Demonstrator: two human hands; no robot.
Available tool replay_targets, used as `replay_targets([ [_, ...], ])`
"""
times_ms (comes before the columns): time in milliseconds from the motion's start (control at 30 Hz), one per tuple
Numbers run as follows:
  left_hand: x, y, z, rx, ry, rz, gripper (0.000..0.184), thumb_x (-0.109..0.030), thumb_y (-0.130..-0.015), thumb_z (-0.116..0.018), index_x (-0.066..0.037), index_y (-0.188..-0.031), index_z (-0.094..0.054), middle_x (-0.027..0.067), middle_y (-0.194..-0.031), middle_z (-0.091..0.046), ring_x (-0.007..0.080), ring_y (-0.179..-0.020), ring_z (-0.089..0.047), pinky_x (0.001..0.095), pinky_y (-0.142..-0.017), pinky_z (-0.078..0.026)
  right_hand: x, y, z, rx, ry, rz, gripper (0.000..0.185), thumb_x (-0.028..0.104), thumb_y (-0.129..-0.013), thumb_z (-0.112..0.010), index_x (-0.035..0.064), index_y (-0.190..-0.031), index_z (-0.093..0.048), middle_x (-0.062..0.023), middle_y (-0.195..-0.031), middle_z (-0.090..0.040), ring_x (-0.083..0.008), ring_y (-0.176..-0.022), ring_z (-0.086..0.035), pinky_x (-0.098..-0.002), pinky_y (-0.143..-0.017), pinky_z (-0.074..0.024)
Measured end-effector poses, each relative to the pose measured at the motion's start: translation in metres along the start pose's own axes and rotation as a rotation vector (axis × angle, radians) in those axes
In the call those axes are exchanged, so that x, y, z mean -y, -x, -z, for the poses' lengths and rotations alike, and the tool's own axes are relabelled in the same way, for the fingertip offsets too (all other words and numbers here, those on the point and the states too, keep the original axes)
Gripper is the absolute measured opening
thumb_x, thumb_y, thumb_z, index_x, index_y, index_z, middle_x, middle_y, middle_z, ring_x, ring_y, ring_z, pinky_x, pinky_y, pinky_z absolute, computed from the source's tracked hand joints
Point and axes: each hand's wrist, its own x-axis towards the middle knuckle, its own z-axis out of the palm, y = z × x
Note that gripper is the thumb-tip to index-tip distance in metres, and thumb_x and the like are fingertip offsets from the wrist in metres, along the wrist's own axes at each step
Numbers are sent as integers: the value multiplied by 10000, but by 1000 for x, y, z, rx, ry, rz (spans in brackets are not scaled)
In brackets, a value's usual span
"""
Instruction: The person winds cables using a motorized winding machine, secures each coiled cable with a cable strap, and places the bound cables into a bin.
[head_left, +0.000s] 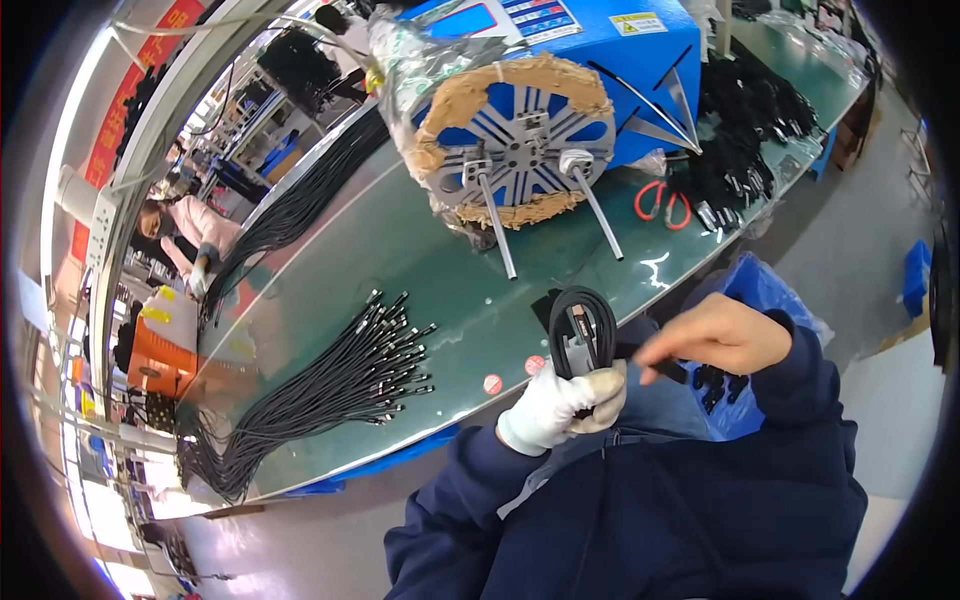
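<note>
My left hand (565,405), in a white glove, is closed round the lower end of a coiled black cable (583,318) near the table's front edge. A metal connector shows inside the loop. Just right of the coil is my bare right hand (715,340), its fingers reaching left and partly blurred; a dark piece lies by its fingertips, and whether they grip it is unclear. Beyond the coil stands a winding wheel (520,145) with two metal rods, mounted on a blue machine (620,90).
A bundle of black cables (330,385) lies on the green table (450,260) at left. Red-handled scissors (662,206) and a pile of black cables (750,130) are at right. A blue bag (755,285) hangs beside my lap. Another person (195,225) works at far left.
</note>
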Motion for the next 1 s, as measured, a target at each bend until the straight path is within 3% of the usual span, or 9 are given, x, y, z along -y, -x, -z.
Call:
replay_targets([
  [200, -14, -3, 2, -118, -571, 72, 131, -134, -845, -606, -7, -817, -585, 50, -569, -509, 120, -445, -449, 244, -424, -359, 9, -2, -34, -118, 793, 464, 157, 89, -711, -671, 75, -867, -656, -34, -918, -620, -189, -766, -585, -294, -662, -483],
  [233, -2, -9, 7, -172, -1164, -570, 143, -117, -781, -634, 9, -750, -573, 138, -597, -562, 237, -506, -556, 324, -511, -456, 13, -6, -40, -163, 958, 567, 167, 108, -700, -669, 78, -864, -658, -27, -914, -613, -186, -774, -580, -286, -661, -475],
  [333, 1, -6, 10, 9, -1594, -540, 222, -106, -711, -675, 4, -897, -624, 186, -739, -634, 368, -685, -627, 388, -624, -510, 20, -14, -60, -190, 1125, 476, 118, 148, -680, -642, 93, -783, -625, -22, -932, -612, -193, -826, -583, -287, -645, -447],
  [433, 19, -22, 33, 393, -1413, -346, 326, -155, -719, -708, -36, -1014, -636, 159, -795, -651, 319, -767, -651, 359, -680, -519, 28, -19, -57, -1, 820, 76, 112, 129, -706, -651, 70, -734, -560, -57, -875, -629, -227, -764, -596, -339, -595, -440],
  [467, 23, -16, 25, 388, -900, -180, 277, -193, -770, -731, -66, -1005, -654, 65, -919, -665, 190, -854, -639, 307, -727, -521, 34, -29, -41, 164, 476, -103, 131, 127, -782, -658, 27, -827, -586, -54, -828, -626, -206, -726, -602, -324, -593, -449],
  [533, 28, -20, 27, 558, -945, -136, 259, -176, -775, -739, -65, -993, -653, 47, -902, -655, 165, -847, -624, 288, -741, -512, 21, -49, -23, 458, 36, -224, 135, 131, -882, -612, 35, -976, -629, -43, -834, -630, -168, -789, -609, -304, -642, -465],
  [600, 26, -26, 20, 587, -561, 170, 252, -156, -761, -756, -52, -962, -646, 41, -875, -640, 152, -823, -605, 275, -728, -498, -13, -58, -20, 561, -306, 35, 165, 96, -923, -565, 7, -1023, -660, -50, -845, -616, -176, -797, -590, -276, -714, -450],
  [833, 19, -21, -4, 690, -178, 283, 243, -87, -755, -748, -38, -950, -612, 30, -839, -608, 132, -770, -568, 272, -676, -470, 0, -44, -5, 258, 304, 400, 182, 76, -776, -649, 11, -946, -654, -93, -876, -579, -246, -815, -581, -324, -679, -482],
  [1000, 27, 0, -8, 225, 71, -41, 218, -127, -840, -647, -16, -1006, -559, 27, -640, -506, 110, -513, -473, 231, -463, -372, 3, -17, -16, -203, 928, 449, 208, 110, -658, -689, 46, -848, -634, -80, -878, -545, -273, -817, -563, -338, -666, -496],
])
